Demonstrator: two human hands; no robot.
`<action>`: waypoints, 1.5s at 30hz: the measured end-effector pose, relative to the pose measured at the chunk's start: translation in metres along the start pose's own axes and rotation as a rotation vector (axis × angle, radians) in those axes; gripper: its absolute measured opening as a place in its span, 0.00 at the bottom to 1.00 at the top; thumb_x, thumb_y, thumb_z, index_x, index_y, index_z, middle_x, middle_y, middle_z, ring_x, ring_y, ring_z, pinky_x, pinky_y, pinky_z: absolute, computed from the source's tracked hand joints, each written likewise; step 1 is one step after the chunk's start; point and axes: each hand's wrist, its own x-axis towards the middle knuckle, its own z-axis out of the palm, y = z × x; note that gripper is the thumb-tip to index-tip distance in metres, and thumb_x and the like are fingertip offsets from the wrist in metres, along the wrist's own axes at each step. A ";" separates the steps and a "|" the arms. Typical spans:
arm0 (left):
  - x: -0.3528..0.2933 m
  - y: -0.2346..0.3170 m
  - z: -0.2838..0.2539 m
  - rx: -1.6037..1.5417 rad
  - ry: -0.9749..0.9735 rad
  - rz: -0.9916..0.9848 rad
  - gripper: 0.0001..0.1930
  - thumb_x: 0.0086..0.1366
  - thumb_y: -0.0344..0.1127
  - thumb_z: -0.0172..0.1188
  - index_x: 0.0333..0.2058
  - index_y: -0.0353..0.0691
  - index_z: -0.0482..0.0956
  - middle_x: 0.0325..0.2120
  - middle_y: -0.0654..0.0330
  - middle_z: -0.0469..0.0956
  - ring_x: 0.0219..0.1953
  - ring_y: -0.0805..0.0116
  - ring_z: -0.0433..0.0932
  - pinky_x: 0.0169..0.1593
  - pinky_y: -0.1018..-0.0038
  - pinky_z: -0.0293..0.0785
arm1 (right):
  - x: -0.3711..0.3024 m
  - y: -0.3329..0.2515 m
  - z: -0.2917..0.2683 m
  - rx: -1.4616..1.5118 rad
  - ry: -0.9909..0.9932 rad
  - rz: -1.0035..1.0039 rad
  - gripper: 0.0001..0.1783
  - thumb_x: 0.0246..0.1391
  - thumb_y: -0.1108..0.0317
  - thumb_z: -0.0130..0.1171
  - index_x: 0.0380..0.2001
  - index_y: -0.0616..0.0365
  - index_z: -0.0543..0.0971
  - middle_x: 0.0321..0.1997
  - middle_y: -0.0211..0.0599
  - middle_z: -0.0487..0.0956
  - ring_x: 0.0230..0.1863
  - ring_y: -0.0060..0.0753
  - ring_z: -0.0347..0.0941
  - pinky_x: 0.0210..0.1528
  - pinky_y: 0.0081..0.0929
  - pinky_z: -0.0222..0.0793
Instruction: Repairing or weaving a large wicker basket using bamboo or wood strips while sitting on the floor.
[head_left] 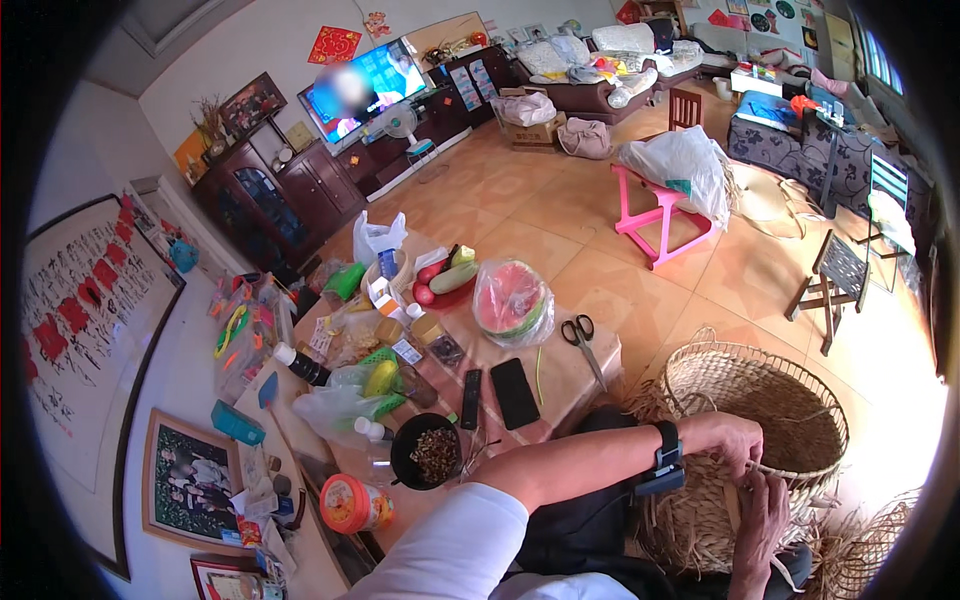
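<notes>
Both hands are on the woven straw basket [760, 420], which sits on the floor just off the right edge of the worktop [560, 385], against my lap. My left hand [735, 440] comes in on a forearm stretched across the frame, wristband on, fingers curled shut and pinching the near rim. My right hand [762, 520] rises from the bottom edge, fingers folded around the loose straw strands just below that rim. The two hands nearly touch. Scissors [580, 335] lie near the worktop's right edge, a black phone [514, 392] near its front edge.
</notes>
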 end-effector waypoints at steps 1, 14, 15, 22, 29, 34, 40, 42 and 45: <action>0.001 0.004 -0.001 0.007 0.009 -0.011 0.22 0.41 0.37 0.76 0.38 0.40 0.87 0.25 0.62 0.83 0.27 0.69 0.76 0.30 0.67 0.70 | 0.000 0.001 0.000 -0.018 0.004 0.007 0.20 0.47 0.78 0.67 0.46 0.56 0.77 0.41 0.41 0.75 0.42 0.48 0.74 0.40 0.42 0.70; 0.011 0.004 -0.011 0.064 -0.174 -0.072 0.26 0.42 0.41 0.78 0.42 0.41 0.86 0.29 0.60 0.82 0.30 0.63 0.77 0.31 0.61 0.73 | 0.002 -0.010 -0.005 -0.090 0.010 0.032 0.21 0.47 0.78 0.67 0.47 0.55 0.77 0.40 0.40 0.75 0.41 0.47 0.75 0.39 0.42 0.70; 0.012 0.007 -0.011 0.062 -0.176 -0.069 0.26 0.42 0.41 0.78 0.42 0.41 0.86 0.29 0.60 0.82 0.30 0.63 0.77 0.31 0.61 0.73 | 0.002 -0.011 -0.006 -0.092 0.009 0.034 0.21 0.47 0.78 0.67 0.47 0.55 0.77 0.40 0.40 0.75 0.41 0.47 0.75 0.39 0.42 0.70; 0.016 0.022 -0.004 0.157 -0.236 -0.208 0.23 0.45 0.42 0.72 0.41 0.39 0.85 0.30 0.58 0.82 0.29 0.60 0.80 0.29 0.63 0.73 | -0.005 -0.004 0.000 -0.115 0.013 0.032 0.17 0.51 0.73 0.67 0.45 0.55 0.78 0.37 0.41 0.73 0.36 0.47 0.73 0.36 0.42 0.68; -0.010 0.001 0.041 0.289 0.478 0.196 0.14 0.50 0.29 0.67 0.36 0.33 0.77 0.31 0.46 0.81 0.39 0.47 0.81 0.42 0.56 0.74 | 0.005 -0.008 0.009 -0.157 0.011 0.113 0.08 0.52 0.73 0.64 0.35 0.59 0.77 0.35 0.45 0.71 0.38 0.51 0.74 0.35 0.46 0.68; -0.017 -0.003 0.049 0.243 0.688 0.432 0.13 0.47 0.21 0.62 0.35 0.35 0.75 0.31 0.46 0.76 0.40 0.44 0.77 0.45 0.55 0.71 | 0.021 -0.016 0.008 -0.247 -0.138 0.197 0.10 0.50 0.70 0.65 0.33 0.62 0.76 0.34 0.49 0.72 0.35 0.56 0.75 0.33 0.49 0.68; -0.010 -0.008 0.047 0.191 0.667 0.409 0.12 0.46 0.21 0.63 0.33 0.34 0.78 0.32 0.46 0.78 0.42 0.45 0.77 0.46 0.57 0.73 | 0.018 -0.017 0.002 -0.175 -0.146 0.308 0.11 0.49 0.70 0.67 0.32 0.63 0.75 0.35 0.49 0.74 0.36 0.56 0.75 0.34 0.48 0.69; -0.007 -0.006 0.046 0.180 0.644 0.384 0.12 0.44 0.22 0.63 0.32 0.35 0.80 0.32 0.46 0.79 0.42 0.45 0.78 0.47 0.58 0.74 | 0.011 -0.008 -0.005 0.048 -0.166 0.333 0.11 0.50 0.70 0.66 0.33 0.61 0.74 0.35 0.48 0.73 0.37 0.55 0.74 0.34 0.47 0.68; -0.004 -0.005 0.045 0.196 0.578 0.333 0.13 0.43 0.23 0.64 0.32 0.34 0.83 0.33 0.46 0.80 0.43 0.46 0.79 0.49 0.59 0.75 | 0.001 0.001 -0.010 0.077 -0.109 0.137 0.10 0.53 0.77 0.61 0.40 0.63 0.77 0.38 0.46 0.73 0.37 0.51 0.74 0.36 0.43 0.68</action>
